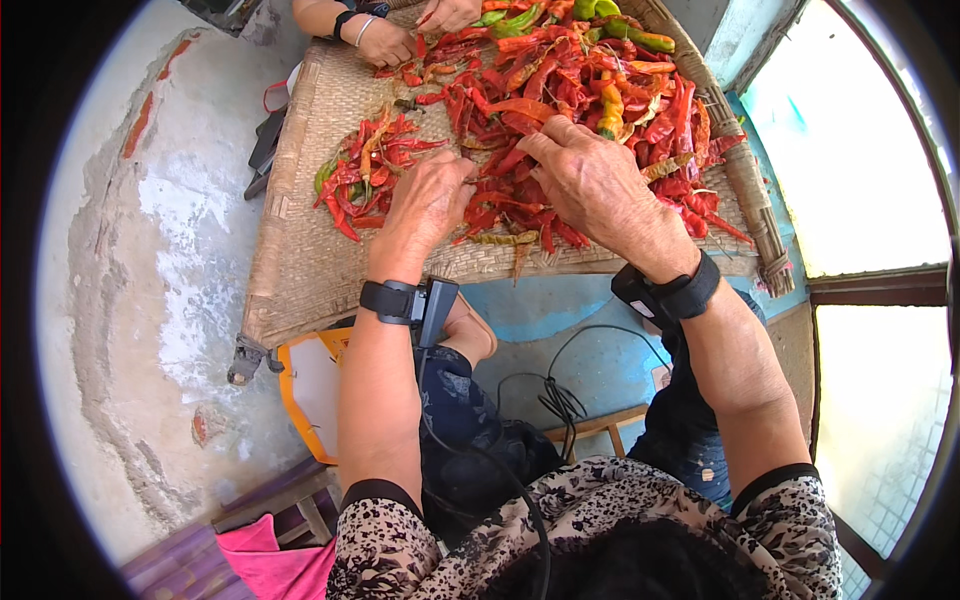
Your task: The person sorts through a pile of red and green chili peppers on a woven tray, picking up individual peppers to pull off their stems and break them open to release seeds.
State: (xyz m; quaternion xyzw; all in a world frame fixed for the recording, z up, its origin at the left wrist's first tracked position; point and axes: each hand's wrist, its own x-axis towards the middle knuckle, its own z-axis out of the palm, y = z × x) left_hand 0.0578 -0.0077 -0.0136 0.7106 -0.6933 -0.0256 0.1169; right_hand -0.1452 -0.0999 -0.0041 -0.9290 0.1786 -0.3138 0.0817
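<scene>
Red chili peppers [685,120], some wrinkled, lie heaped on a woven tray [290,270]. My left hand [430,200] is closed at the near side of the heap, thumb and fingers pinched together; what sits between the fingertips is too small to make out. Just to its right, my right hand [600,185] reaches in with bent fingers closed on a red chili pepper [508,162], its fingertips partly hidden behind the hand. Left of my left hand is a smaller pile of red chilies [350,180]. A few green peppers [520,22] show at the far side.
Another person's hands [385,42] work at the tray's far left. Black cables [562,400] hang between my legs below the tray. A worn plaster wall [170,250] stands left, a bright window [860,140] right. Pink cloth [265,560] lies at lower left.
</scene>
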